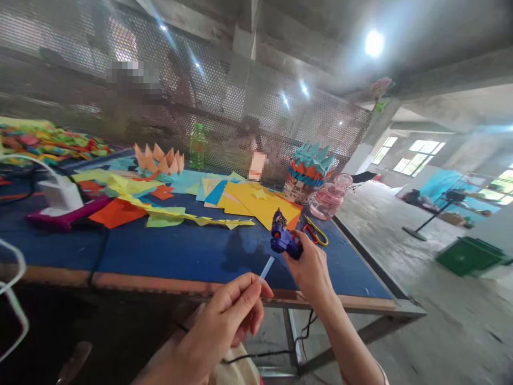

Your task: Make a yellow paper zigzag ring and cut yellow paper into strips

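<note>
Just beyond the table's front edge, my left hand (238, 310) pinches a pale, translucent glue stick (266, 269) between thumb and fingers. The stick points up towards the back of a blue hot glue gun (284, 241); whether the two touch is hard to tell. My right hand (310, 267) is wrapped round the gun's body, its dark nozzle tilted up and away from me. Scissors (315, 231) with red and yellow handles lie on the table right behind my right hand. A folded yellow paper strip (200, 218) lies to the left of the gun.
Yellow paper sheets (248, 199) and an orange paper sheet (118, 213) cover the blue table (160, 256). Behind stand an orange paper crown (158, 160), a green bottle (197, 147), stacked folded paper (308, 166) and a pink-clear jar (327, 202). A purple-and-white power strip (66, 208) sits left.
</note>
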A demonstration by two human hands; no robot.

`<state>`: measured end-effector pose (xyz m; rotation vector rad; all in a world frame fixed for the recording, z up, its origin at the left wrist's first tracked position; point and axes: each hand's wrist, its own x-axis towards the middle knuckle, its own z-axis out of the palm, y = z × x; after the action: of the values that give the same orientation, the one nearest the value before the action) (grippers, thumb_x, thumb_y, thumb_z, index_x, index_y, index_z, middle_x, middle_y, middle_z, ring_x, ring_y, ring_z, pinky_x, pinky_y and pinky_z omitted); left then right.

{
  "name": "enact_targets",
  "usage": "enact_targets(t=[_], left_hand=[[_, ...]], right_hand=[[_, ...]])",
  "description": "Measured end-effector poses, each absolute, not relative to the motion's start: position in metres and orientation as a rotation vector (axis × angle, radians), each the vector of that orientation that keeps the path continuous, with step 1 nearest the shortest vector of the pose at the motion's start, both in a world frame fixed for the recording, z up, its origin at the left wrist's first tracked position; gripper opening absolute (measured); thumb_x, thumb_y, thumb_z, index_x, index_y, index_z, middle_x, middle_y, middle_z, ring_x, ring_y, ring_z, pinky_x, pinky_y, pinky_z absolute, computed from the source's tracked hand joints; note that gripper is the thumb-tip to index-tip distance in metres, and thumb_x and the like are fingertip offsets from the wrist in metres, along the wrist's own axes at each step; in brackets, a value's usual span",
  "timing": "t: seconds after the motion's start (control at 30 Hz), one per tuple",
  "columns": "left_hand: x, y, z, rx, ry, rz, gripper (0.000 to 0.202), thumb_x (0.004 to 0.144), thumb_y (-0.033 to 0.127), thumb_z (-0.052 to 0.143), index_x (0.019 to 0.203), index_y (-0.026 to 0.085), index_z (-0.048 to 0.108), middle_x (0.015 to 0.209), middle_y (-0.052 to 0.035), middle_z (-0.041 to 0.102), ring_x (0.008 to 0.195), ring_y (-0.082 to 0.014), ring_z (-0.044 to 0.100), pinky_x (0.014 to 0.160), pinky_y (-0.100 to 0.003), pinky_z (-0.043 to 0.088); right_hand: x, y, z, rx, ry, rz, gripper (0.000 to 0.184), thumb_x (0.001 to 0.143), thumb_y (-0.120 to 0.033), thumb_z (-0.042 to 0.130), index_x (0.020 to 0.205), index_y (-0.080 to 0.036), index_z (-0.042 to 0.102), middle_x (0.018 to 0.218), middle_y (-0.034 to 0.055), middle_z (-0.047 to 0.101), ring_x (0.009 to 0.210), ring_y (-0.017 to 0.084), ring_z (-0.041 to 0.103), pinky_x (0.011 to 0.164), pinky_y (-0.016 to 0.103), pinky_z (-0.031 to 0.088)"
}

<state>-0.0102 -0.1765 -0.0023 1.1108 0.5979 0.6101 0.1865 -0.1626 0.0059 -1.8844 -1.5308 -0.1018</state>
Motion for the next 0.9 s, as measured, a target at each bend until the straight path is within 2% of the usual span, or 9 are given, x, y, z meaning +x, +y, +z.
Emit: enact_targets(t=[0.2, 0.3, 0.53, 0.7, 0.9], left_hand=[[-0.014, -0.177, -0.002, 1.114, 0.56, 0.674, 0.031, 0.09, 0.047, 0.047, 0.088, 0.018, 0.053, 0.053, 0.0046, 0.047, 0.041, -0.0046, 0.025, 0.04, -0.02, 0.012], [-0.017, -0.179, -0.003, 1.115, 0.557, 0.688, 0.031, 0.09, 0.048, 0.046, 0.087, 0.018, 0.053, 0.052, 0.0045, 0.047, 0.041, -0.0048, 0.024, 0.041, -0.02, 0.011], [-0.024, -0.19, 0.0, 1.123, 0.538, 0.698, 0.032, 0.09, 0.049, 0.045, 0.087, 0.018, 0.053, 0.05, 0.0055, 0.047, 0.037, -0.0045, 0.024, 0.039, -0.02, 0.014], [-0.025, -0.204, 0.009, 1.089, 0.571, 0.609, 0.033, 0.089, 0.049, 0.045, 0.088, 0.017, 0.054, 0.047, 0.0056, 0.047, 0.033, -0.0042, 0.02, 0.034, -0.019, 0.011], [-0.021, -0.22, 0.013, 0.974, 0.581, 0.634, 0.03, 0.089, 0.046, 0.048, 0.086, 0.017, 0.053, 0.048, 0.006, 0.042, 0.039, -0.0049, 0.021, 0.035, -0.019, 0.009]], right_hand=[[0.164, -0.167, 0.008, -1.816, -1.469, -0.167, 0.041, 0.073, -0.029, 0.058, 0.109, -0.012, 0.061, 0.088, 0.0099, 0.068, 0.079, 0.023, 0.064, 0.074, 0.036, 0.049], [0.155, -0.171, 0.01, -1.763, -1.48, -0.219, 0.04, 0.072, -0.027, 0.057, 0.109, -0.013, 0.059, 0.087, 0.0086, 0.067, 0.077, 0.022, 0.063, 0.073, 0.035, 0.049], [0.149, -0.18, -0.004, -1.605, -1.496, -0.332, 0.047, 0.074, -0.023, 0.054, 0.121, -0.016, 0.049, 0.088, 0.005, 0.062, 0.074, 0.019, 0.06, 0.066, 0.03, 0.048], [0.151, -0.185, -0.017, -1.476, -1.432, -0.519, 0.036, 0.079, -0.025, 0.053, 0.115, -0.019, 0.052, 0.091, 0.005, 0.063, 0.08, 0.019, 0.061, 0.069, 0.029, 0.047], [0.152, -0.193, -0.028, -1.476, -1.457, -0.804, 0.047, 0.087, -0.031, 0.042, 0.131, -0.014, 0.045, 0.098, 0.0107, 0.064, 0.084, 0.022, 0.061, 0.072, 0.031, 0.048]])
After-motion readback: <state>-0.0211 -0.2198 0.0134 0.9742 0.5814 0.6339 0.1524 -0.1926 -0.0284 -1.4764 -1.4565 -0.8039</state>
